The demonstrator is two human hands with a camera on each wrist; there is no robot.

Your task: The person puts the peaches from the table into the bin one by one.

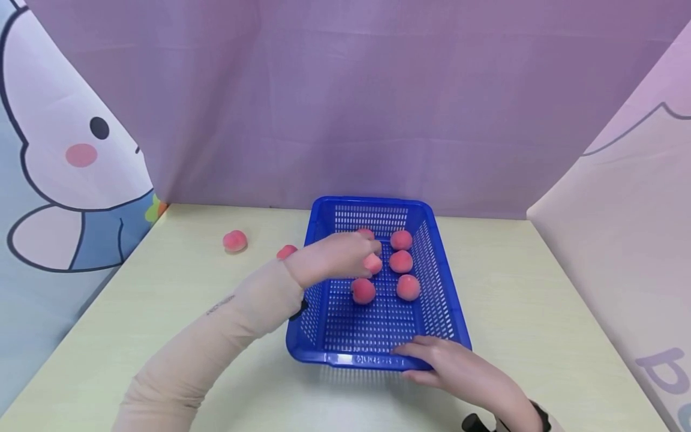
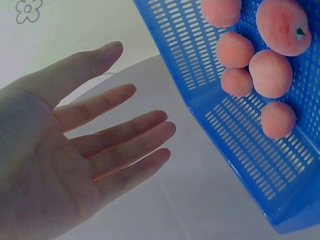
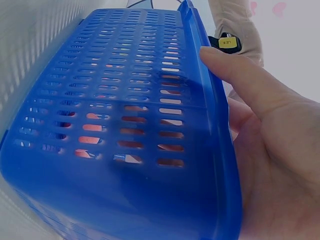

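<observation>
In the head view, my left hand (image 1: 348,255) reaches over the left side of a blue plastic basket (image 1: 453,306), its fingertips right at a pink peach (image 1: 372,264). The left wrist view shows this left hand (image 2: 95,135) with fingers straight and apart, palm bare, beside the basket. Other peaches (image 1: 408,288) lie around it in two rough rows. My right hand (image 1: 450,363) grips the basket's near rim at the right corner. In the right wrist view its thumb (image 3: 240,70) hooks over the rim (image 3: 217,125), and the other fingers are largely hidden.
Two more peaches lie outside the basket on the pale table (image 1: 502,282): one peach (image 1: 235,241) toward the back left, another peach (image 1: 287,251) close to the basket's left wall, partly behind my left forearm. A purple cloth (image 1: 345,108) hangs behind the table.
</observation>
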